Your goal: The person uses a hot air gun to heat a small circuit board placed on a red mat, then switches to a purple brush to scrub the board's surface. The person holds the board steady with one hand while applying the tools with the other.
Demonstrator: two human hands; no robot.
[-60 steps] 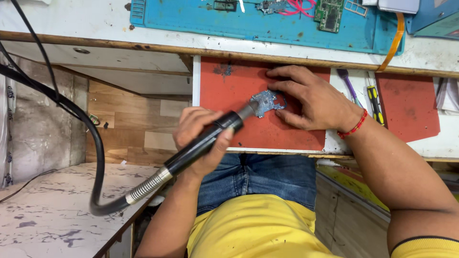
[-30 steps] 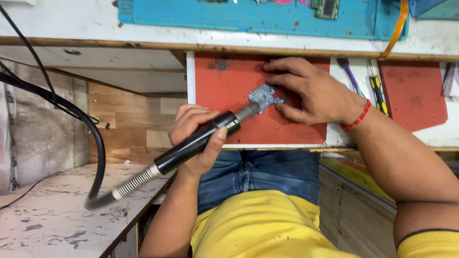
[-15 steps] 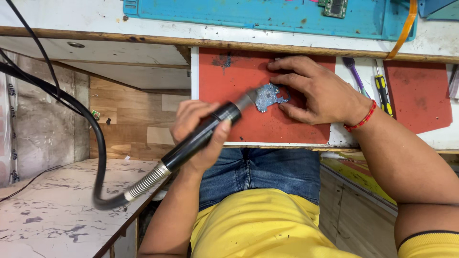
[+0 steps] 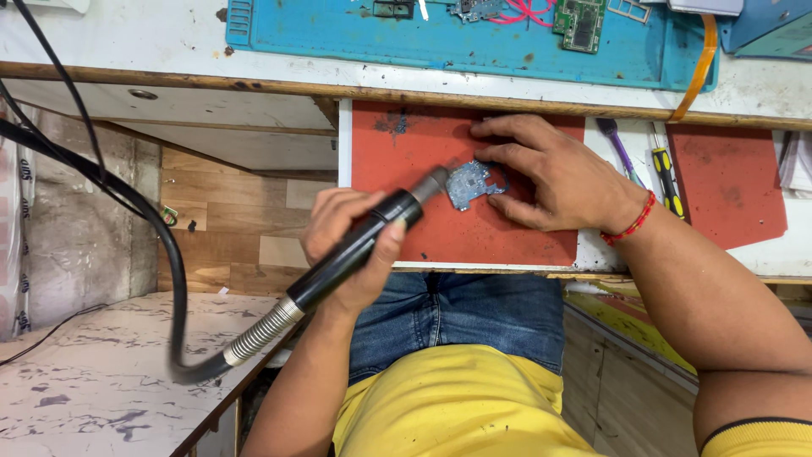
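Pressing a small circuit board (image 4: 470,184) near the red mat (image 4: 499,233) edge, hands hold a rotary handpiece (image 4: 364,241).

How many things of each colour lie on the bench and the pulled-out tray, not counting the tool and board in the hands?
Red mats: 2
Blue mat: 1
Green circuit board: 1
Purple-handled tool: 1
Yellow-and-black screwdriver: 1
Total: 6

Black rotary tool handpiece (image 4: 359,245), long and cylindrical, tilted with its grey metal nose up and to the right, tip touching the board's left edge. Coiled steel spring and thick black hose trailing from its lower end. Small bluish-grey circuit board (image 4: 470,182), irregular in outline, lying flat on a red mat (image 4: 406,144).
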